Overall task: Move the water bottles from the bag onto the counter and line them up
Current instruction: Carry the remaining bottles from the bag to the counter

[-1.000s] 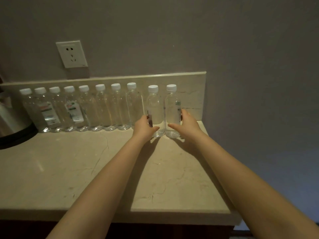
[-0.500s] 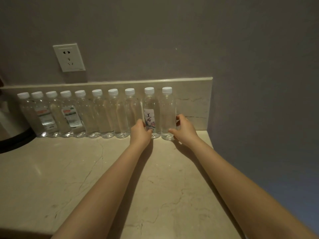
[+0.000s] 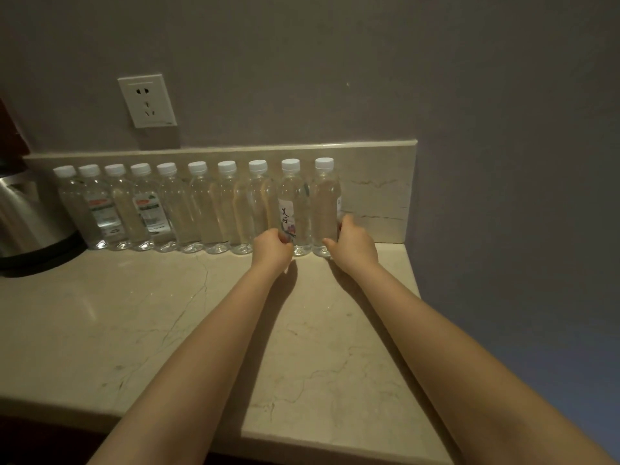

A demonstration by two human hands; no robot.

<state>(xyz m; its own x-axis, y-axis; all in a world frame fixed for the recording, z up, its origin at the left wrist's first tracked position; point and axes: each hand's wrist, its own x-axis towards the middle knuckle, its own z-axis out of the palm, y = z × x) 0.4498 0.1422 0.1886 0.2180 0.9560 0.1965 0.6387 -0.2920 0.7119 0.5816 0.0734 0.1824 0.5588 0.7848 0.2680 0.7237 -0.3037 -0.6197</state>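
From the head camera you look down on a pale marble counter [image 3: 188,330] with ten clear water bottles standing upright in a row against its low backsplash [image 3: 375,182], each with a white cap. The row runs from beside a steel kettle [image 3: 23,223] at the left edge to near the counter's right end.

Your left hand [image 3: 271,250] is curled around the lower part of the ninth bottle [image 3: 293,209], the one with a white label bearing dark script and a flower; the fingers sit against its left side and front, and whether they squeeze it or only rest there you cannot tell.

Your right hand [image 3: 352,245] wraps the lower right side of the last bottle [image 3: 323,203], thumb at the front, fingers around behind, closed on it. Both bottles stand on the counter, touching or almost touching each other.

A white wall socket [image 3: 147,100] sits above the row's left half.
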